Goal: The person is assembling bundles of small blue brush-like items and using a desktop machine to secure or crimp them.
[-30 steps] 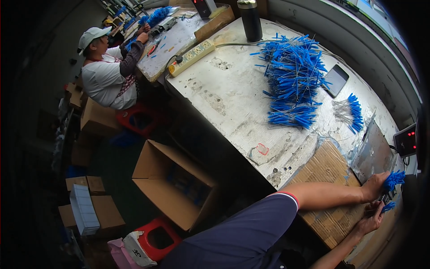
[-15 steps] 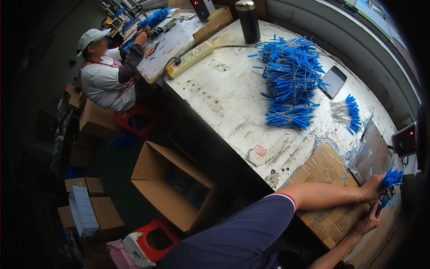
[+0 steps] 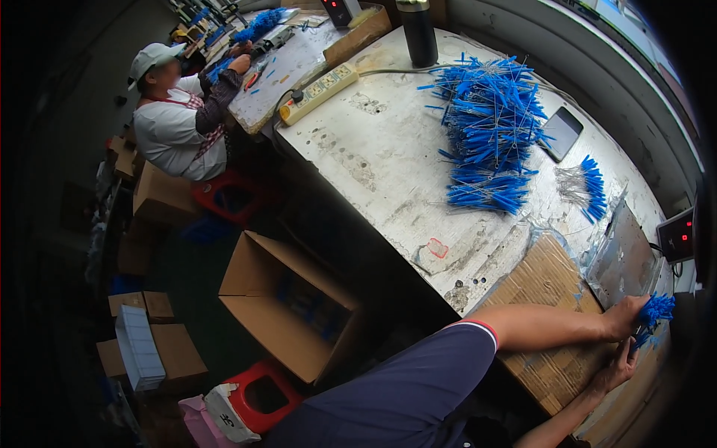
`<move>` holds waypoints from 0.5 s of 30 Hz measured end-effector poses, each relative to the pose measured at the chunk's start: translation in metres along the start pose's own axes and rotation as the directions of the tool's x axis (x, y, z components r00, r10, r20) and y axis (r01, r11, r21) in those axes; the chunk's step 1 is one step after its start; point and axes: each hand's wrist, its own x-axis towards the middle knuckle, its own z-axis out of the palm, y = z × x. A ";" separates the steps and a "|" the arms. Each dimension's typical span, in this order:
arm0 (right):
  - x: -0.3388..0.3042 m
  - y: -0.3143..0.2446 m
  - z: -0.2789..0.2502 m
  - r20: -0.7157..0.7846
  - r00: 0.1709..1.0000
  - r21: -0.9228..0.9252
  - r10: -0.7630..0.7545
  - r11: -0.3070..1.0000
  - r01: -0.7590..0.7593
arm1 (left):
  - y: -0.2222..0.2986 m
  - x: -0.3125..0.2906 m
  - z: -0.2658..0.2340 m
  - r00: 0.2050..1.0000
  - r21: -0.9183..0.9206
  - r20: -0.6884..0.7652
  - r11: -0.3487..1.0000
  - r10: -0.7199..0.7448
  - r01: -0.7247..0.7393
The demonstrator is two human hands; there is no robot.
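At the right edge of the bench, my left hand (image 3: 624, 318) is closed around a bunch of blue-tipped wires (image 3: 657, 308), their blue ends fanning out beyond my fingers. Just below it, my right hand (image 3: 617, 367) has its fingers together at more blue-tipped pieces (image 3: 641, 340); exactly what it grips is partly hidden. Both hands are beside a metal plate (image 3: 621, 250) and over a cardboard sheet (image 3: 541, 284). Farther off lies a large heap of blue-tipped wires (image 3: 493, 119), with a small fanned group of the same wires (image 3: 590, 187) nearer me.
A phone (image 3: 562, 134), a dark flask (image 3: 418, 33) and a power strip (image 3: 320, 92) rest on the white bench (image 3: 351, 172). A device with a red display (image 3: 678, 235) stands at the right. An open carton (image 3: 258, 313) and red stools (image 3: 265, 399) occupy the floor. Another person (image 3: 175, 123) works at the far-left bench.
The view has shifted slightly. My hands stay at the same spot, the left on its bunch of wires, with only small finger movement. The other person's hands have moved a little.
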 end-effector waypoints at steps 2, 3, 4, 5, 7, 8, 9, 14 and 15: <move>-0.001 -0.002 0.005 -0.022 1.000 -0.016 0.002 1.000 -0.002 | -0.005 0.001 0.000 0.997 0.038 -0.071 0.999 0.017 -0.014; 0.000 0.001 0.002 -0.056 0.998 0.022 -0.009 1.000 0.010 | -0.004 0.002 0.002 0.991 0.064 -0.131 0.998 0.030 -0.022; 0.002 0.004 -0.002 -0.090 0.996 0.059 -0.019 0.998 0.024 | -0.004 0.002 0.002 0.991 0.059 -0.130 0.998 0.028 -0.020; 0.003 0.005 -0.006 -0.094 0.995 0.056 -0.019 0.998 0.024 | -0.005 0.003 0.002 0.988 0.083 -0.153 0.996 0.024 -0.012; 0.005 0.007 -0.010 -0.165 0.986 0.061 -0.023 0.998 0.034 | -0.007 0.004 0.002 0.983 0.113 -0.179 0.994 0.026 -0.005; 0.007 0.008 -0.012 -0.164 0.986 0.061 -0.024 0.998 0.034 | -0.008 0.004 0.002 0.983 0.114 -0.181 0.993 0.017 0.004; 0.007 0.008 -0.012 -0.188 0.982 0.097 -0.012 0.995 0.031 | -0.009 0.005 0.002 0.983 0.114 -0.182 0.993 0.007 0.014; 0.004 -0.001 0.000 -0.237 0.971 0.155 0.020 0.988 0.017 | -0.011 0.005 0.000 0.986 0.137 -0.167 0.990 0.002 0.021; 0.003 -0.002 -0.001 -0.232 0.972 0.147 0.023 0.989 0.012 | -0.011 0.005 0.000 0.986 0.147 -0.164 0.989 0.007 0.017</move>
